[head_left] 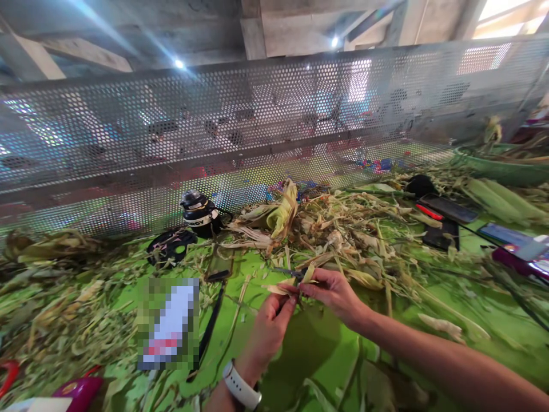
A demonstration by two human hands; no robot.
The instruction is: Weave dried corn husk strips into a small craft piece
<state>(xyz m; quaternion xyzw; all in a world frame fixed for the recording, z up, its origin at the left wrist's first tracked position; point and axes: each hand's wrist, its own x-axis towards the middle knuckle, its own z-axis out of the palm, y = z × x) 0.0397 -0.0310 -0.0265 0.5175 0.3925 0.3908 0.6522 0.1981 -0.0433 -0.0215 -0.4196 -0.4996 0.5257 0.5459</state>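
Note:
My left hand, with a white watch on the wrist, is closed in a pinch on a pale strip of corn husk. My right hand is closed too, holding the same husk piece and what looks like small scissors pointing left. Both hands meet above the green table, just in front of a heap of dry husks.
Husks litter the table left and right. A black and white bottle and black lid stand by the perforated metal screen. Phones lie at the right, a green basin far right, a pink object bottom left.

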